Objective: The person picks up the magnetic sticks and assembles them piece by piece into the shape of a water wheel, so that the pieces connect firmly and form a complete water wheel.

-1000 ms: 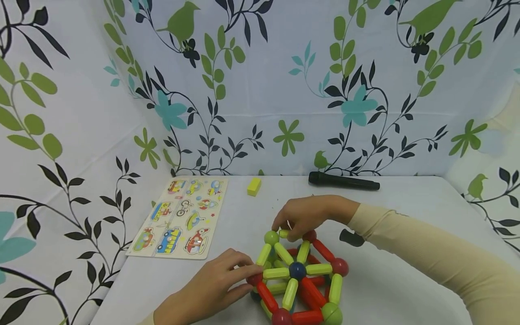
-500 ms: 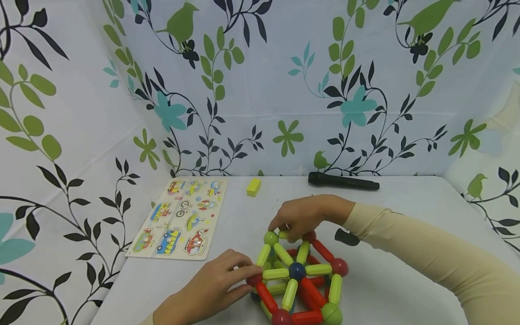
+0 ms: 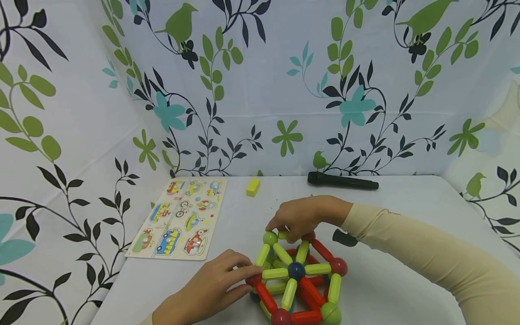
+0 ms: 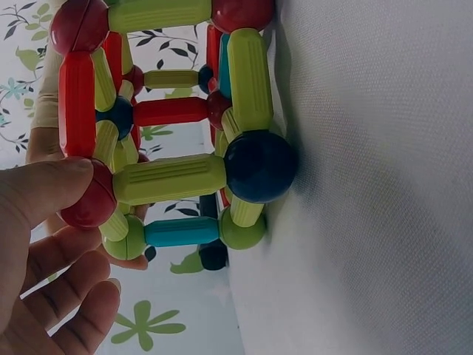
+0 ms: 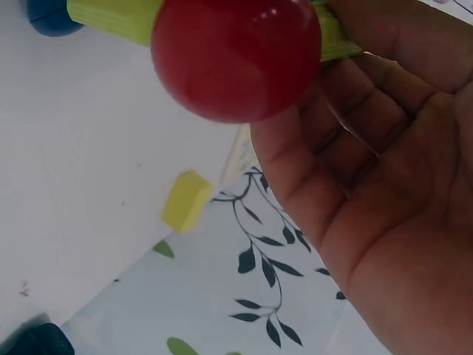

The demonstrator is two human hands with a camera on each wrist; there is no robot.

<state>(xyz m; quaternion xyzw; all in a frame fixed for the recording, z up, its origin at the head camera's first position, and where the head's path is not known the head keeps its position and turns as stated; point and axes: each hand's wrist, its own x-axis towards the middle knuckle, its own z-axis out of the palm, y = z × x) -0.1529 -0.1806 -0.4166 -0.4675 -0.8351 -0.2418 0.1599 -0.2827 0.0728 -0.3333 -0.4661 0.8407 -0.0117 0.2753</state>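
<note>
A construction toy of plastic rods and balls stands on the table, with a dark blue ball (image 3: 297, 271) at the middle of its top. Light green rods (image 3: 290, 294) spread out from that ball, and red rods (image 3: 266, 295) form part of the outer frame. My left hand (image 3: 221, 280) pinches a red ball (image 4: 92, 196) at the toy's left corner between thumb and fingers. Over the far side, my right hand (image 3: 302, 215) grips a short light green rod (image 5: 336, 37) beside another red ball (image 5: 236, 55); its fingers cover much of the rod.
A wooden picture puzzle board (image 3: 178, 219) lies at the left of the table. Toward the back are a yellow block (image 3: 253, 187) and a black microphone (image 3: 342, 181). A small black object (image 3: 345, 238) shows beside the right wrist. A patterned cloth (image 3: 252, 90) hangs behind.
My right hand and wrist have shifted slightly left along the toy's far side. The left hand keeps its hold, and the toy stays nearly where it was.
</note>
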